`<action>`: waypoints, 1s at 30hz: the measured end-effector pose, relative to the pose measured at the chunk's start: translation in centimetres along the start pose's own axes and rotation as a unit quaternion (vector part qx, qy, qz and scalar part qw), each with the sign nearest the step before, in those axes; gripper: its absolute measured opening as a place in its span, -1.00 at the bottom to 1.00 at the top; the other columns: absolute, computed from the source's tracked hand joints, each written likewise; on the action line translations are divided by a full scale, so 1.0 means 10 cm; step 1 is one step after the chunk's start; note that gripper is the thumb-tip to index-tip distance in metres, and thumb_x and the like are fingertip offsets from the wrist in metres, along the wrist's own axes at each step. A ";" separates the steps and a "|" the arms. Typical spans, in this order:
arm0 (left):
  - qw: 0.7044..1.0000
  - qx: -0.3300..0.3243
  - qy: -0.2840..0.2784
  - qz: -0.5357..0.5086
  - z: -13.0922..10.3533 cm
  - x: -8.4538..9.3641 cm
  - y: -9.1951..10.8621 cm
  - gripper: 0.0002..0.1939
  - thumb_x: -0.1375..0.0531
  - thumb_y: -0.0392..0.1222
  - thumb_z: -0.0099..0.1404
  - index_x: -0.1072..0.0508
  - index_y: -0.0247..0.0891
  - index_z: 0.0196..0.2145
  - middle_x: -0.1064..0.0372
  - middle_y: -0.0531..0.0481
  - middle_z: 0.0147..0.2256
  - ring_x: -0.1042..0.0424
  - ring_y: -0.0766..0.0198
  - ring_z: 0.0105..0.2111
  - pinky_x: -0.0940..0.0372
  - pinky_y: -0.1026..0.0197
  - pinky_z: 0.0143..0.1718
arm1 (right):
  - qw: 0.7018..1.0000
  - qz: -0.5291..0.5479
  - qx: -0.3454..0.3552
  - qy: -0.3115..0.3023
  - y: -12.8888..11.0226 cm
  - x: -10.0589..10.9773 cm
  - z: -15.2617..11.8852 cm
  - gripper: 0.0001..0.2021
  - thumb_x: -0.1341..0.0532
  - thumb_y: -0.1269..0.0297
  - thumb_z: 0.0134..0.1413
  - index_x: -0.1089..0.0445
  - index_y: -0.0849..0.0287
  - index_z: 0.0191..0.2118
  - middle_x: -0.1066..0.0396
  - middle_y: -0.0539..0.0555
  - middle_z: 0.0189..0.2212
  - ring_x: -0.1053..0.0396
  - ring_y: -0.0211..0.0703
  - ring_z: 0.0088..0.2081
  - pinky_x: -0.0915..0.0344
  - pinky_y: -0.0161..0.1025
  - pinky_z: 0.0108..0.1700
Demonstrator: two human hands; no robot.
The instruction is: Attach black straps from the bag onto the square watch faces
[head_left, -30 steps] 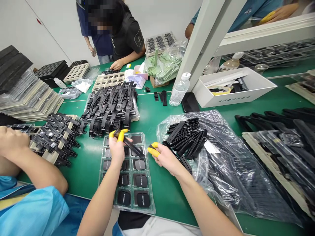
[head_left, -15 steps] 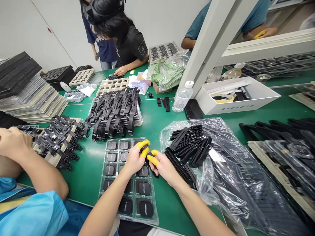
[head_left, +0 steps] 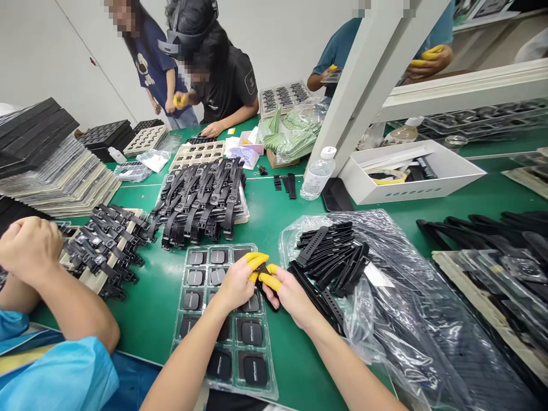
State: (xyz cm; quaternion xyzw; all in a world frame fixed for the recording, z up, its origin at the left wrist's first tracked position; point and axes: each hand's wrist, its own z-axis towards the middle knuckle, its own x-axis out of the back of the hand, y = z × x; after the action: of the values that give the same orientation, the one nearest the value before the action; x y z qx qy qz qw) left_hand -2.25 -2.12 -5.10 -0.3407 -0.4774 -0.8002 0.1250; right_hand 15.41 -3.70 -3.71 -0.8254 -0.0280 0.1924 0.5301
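Observation:
My left hand (head_left: 242, 279) and my right hand (head_left: 285, 288), both with yellow finger covers, meet over the upper right of a clear tray (head_left: 233, 385). Their fingertips pinch a small black watch part (head_left: 261, 269), largely hidden by the fingers. A black strap hangs below it, beside my right hand. Square black pieces (head_left: 253, 368) with pale lettering sit in the tray's compartments. Right of my hands, loose black straps (head_left: 329, 257) lie on clear plastic bags.
Watches with straps (head_left: 201, 197) are piled behind the tray. A co-worker's forearms (head_left: 72, 291) rest at the left. Farther back are a bottle (head_left: 318, 173), a dark phone (head_left: 337, 194), a white box (head_left: 415, 188) and other people. Stacked trays (head_left: 64, 171) stand at the far left.
My fingertips have come closer together around the black part. A person at the back now raises a hand with yellow finger covers. The view has shifted slightly.

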 end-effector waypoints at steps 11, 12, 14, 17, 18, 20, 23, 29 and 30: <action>0.999 -0.015 -0.028 -0.013 0.04 0.06 0.07 -0.32 0.01 -0.55 0.29 -0.43 -0.10 0.27 -0.43 -0.14 0.19 -0.46 0.11 0.19 -0.43 -0.02 0.24 | 0.993 0.094 -0.032 -0.056 -0.07 0.01 -0.05 -0.63 -0.38 -0.04 0.02 -0.26 0.11 -0.37 -0.19 -0.17 -0.70 0.00 -0.38 -0.67 0.02 -0.33 -0.59; 0.999 -0.014 -0.025 -0.016 0.04 0.06 0.06 -0.33 0.01 -0.54 0.30 -0.43 -0.10 0.27 -0.43 -0.15 0.19 -0.45 0.10 0.20 -0.43 -0.03 0.25 | 0.993 0.098 -0.031 -0.051 -0.07 0.01 -0.05 -0.63 -0.38 -0.03 0.02 -0.26 0.10 -0.37 -0.19 -0.17 -0.70 0.00 -0.38 -0.67 0.02 -0.33 -0.59; 1.000 -0.012 -0.017 -0.020 0.03 0.05 0.05 -0.33 0.01 -0.54 0.31 -0.42 -0.11 0.27 -0.43 -0.15 0.19 -0.44 0.09 0.22 -0.43 -0.04 0.25 | 0.994 0.101 -0.025 -0.041 -0.06 0.01 -0.04 -0.63 -0.39 -0.02 0.02 -0.26 0.10 -0.36 -0.18 -0.17 -0.70 0.00 -0.38 -0.67 0.02 -0.33 -0.60; 1.000 -0.007 -0.001 -0.022 0.02 0.05 0.04 -0.35 0.00 -0.53 0.33 -0.41 -0.10 0.27 -0.46 -0.14 0.16 -0.44 0.10 0.22 -0.43 -0.05 0.26 | 0.994 0.105 -0.021 -0.035 -0.06 0.01 -0.03 -0.61 -0.40 -0.04 0.02 -0.25 0.10 -0.35 -0.19 -0.17 -0.68 -0.01 -0.38 -0.67 0.02 -0.34 -0.60; 1.000 -0.007 0.004 -0.023 0.02 0.05 0.04 -0.35 -0.01 -0.53 0.33 -0.41 -0.10 0.27 -0.46 -0.13 0.15 -0.44 0.10 0.21 -0.43 -0.05 0.26 | 0.994 0.107 -0.020 -0.031 -0.06 0.01 -0.03 -0.60 -0.40 -0.05 0.02 -0.24 0.10 -0.36 -0.19 -0.17 -0.68 -0.01 -0.38 -0.67 0.02 -0.34 -0.60; 1.000 -0.009 0.007 -0.022 0.02 0.06 0.05 -0.37 -0.02 -0.52 0.34 -0.41 -0.10 0.27 -0.47 -0.14 0.15 -0.45 0.10 0.21 -0.44 -0.05 0.25 | 0.994 0.110 -0.015 -0.020 -0.07 0.02 -0.03 -0.59 -0.41 -0.05 0.02 -0.22 0.10 -0.37 -0.19 -0.18 -0.66 -0.02 -0.39 -0.66 0.01 -0.35 -0.59; 1.000 -0.013 -0.002 -0.015 0.03 0.07 0.08 -0.37 -0.01 -0.52 0.34 -0.42 -0.11 0.27 -0.47 -0.15 0.15 -0.47 0.10 0.19 -0.46 -0.03 0.22 | 0.994 0.109 -0.016 -0.023 -0.07 0.02 -0.03 -0.59 -0.41 -0.05 0.01 -0.24 0.11 -0.37 -0.19 -0.18 -0.67 -0.02 -0.40 -0.66 0.00 -0.35 -0.59; 1.000 -0.010 -0.022 0.001 0.04 0.09 0.10 -0.34 0.01 -0.52 0.31 -0.42 -0.11 0.27 -0.46 -0.14 0.15 -0.50 0.11 0.15 -0.48 0.00 0.19 | 0.994 0.097 -0.020 -0.056 -0.06 0.02 -0.05 -0.62 -0.40 -0.04 0.03 -0.28 0.12 -0.37 -0.17 -0.17 -0.70 0.01 -0.38 -0.67 0.01 -0.34 -0.60; 1.000 -0.010 -0.025 0.001 0.05 0.10 0.10 -0.34 0.00 -0.52 0.31 -0.42 -0.10 0.27 -0.47 -0.13 0.15 -0.50 0.11 0.14 -0.48 0.01 0.19 | 0.994 0.095 -0.018 -0.059 -0.06 0.03 -0.05 -0.62 -0.39 -0.04 0.03 -0.28 0.12 -0.37 -0.17 -0.17 -0.70 0.01 -0.38 -0.67 0.01 -0.34 -0.60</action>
State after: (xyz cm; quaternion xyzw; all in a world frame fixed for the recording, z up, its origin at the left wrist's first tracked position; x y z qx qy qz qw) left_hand -2.26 -2.11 -3.65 -0.3622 -0.4723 -0.7959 0.1110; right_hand 15.93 -3.78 -3.03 -0.8208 0.0157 0.2896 0.4922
